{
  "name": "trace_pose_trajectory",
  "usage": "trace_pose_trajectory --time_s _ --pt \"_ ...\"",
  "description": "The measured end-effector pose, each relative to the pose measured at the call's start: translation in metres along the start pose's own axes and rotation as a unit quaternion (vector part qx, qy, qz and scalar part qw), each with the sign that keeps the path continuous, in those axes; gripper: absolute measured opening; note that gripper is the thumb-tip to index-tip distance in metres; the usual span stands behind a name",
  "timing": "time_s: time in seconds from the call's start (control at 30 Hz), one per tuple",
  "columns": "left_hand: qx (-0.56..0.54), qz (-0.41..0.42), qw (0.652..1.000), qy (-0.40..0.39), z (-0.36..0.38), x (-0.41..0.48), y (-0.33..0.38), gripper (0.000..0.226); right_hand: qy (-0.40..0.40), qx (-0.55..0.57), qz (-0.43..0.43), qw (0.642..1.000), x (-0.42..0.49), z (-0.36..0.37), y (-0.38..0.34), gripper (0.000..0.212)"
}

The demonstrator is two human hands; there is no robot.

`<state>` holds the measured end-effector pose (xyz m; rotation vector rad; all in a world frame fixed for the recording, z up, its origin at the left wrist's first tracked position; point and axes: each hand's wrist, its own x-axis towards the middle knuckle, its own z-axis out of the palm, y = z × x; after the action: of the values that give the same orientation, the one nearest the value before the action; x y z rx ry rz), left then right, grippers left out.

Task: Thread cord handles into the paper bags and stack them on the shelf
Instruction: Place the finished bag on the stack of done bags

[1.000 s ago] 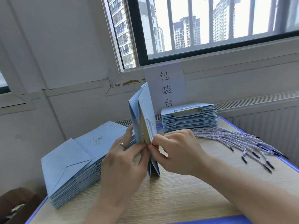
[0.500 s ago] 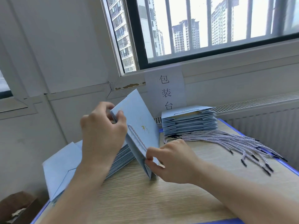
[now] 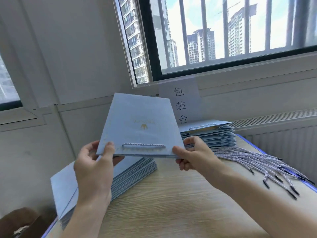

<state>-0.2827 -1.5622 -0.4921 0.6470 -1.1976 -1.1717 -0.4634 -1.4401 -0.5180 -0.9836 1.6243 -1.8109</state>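
Note:
A flat light-blue paper bag (image 3: 139,124) with a gold logo is held up above the table, its face toward me. A twisted cord handle (image 3: 143,145) lies across its lower edge. My left hand (image 3: 93,164) pinches the bag's lower left corner, thumb on the front. My right hand (image 3: 195,154) pinches the lower right corner. A stack of flat blue bags (image 3: 123,176) lies on the left of the table. Behind on the right sits another stack of bags (image 3: 208,134), its top one with a cord. Loose cords (image 3: 257,162) lie spread at the right.
The wooden table (image 3: 171,203) has a blue edge. A paper sign with characters (image 3: 180,103) hangs on the wall under the window. A radiator (image 3: 283,138) runs along the right wall. A brown box (image 3: 22,224) sits low at the left.
The bag was standing edge-on while both hands worked at its cord. It has been turned and lifted flat-faced toward me, with each hand now at a lower corner.

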Motion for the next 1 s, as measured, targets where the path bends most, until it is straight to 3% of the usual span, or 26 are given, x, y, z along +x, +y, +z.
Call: trace_pose_trajectory --time_s 0.17,0.33,0.47,0.57,0.67,0.73,0.9,1.0 --pt "0.041 -0.117 0.982 -0.146 0.005 -0.007 -0.011 0.012 0.074 0.103 -0.011 0.992 0.008 -0.016 -0.004 0.031" --pt "0.053 -0.154 0.97 -0.179 0.006 -0.007 -0.017 0.009 0.062 0.095 0.004 0.994 0.011 -0.024 -0.006 0.034" --pt "0.013 -0.186 0.96 -0.21 0.01 -0.006 -0.015 0.014 0.091 0.052 -0.019 0.994 0.011 -0.024 -0.006 0.023" --pt "0.013 -0.18 0.963 -0.202 0.015 -0.007 -0.017 0.025 0.086 0.02 -0.031 0.996 0.011 -0.024 -0.005 0.015" --pt "0.031 -0.156 0.969 -0.186 0.019 -0.008 -0.018 0.018 0.084 0.009 -0.025 0.996 0.01 -0.025 -0.006 0.022" --pt "0.056 -0.128 0.973 -0.186 0.022 -0.008 -0.019 0.028 0.092 0.006 -0.028 0.995 0.009 -0.027 -0.009 0.025" --pt "0.079 -0.091 0.972 -0.201 0.038 -0.005 -0.017 0.029 0.121 -0.019 -0.034 0.992 0.012 -0.038 -0.022 0.051" --pt "0.109 -0.046 0.968 -0.222 0.064 0.006 -0.016 0.022 0.16 -0.117 -0.057 0.978 0.02 -0.057 -0.041 0.035"
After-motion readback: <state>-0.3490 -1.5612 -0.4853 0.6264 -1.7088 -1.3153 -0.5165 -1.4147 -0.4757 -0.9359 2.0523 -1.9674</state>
